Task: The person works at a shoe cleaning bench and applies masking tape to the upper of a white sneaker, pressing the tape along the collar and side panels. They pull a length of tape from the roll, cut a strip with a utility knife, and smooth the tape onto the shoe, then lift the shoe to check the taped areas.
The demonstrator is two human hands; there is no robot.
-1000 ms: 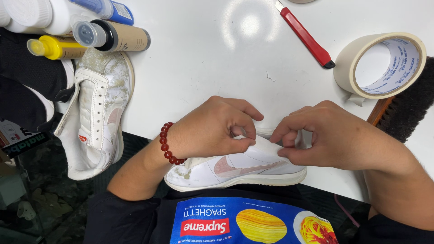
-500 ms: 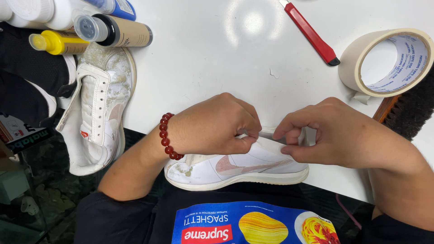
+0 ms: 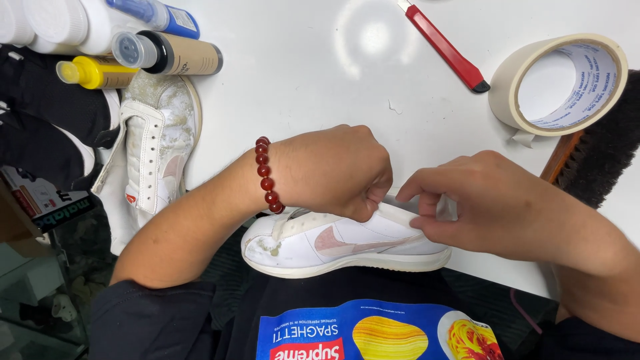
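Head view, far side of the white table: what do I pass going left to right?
Yellow-capped bottle → tan bottle with grey cap → red utility knife → roll of masking tape → dark-bristled brush at the right edge.

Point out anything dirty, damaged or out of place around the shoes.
The white sneaker under both hands has a grimy patch on its toe. The second sneaker, at the table's left edge, looks stained yellowish across its upper and has no laces. A small scrap lies on the white table.
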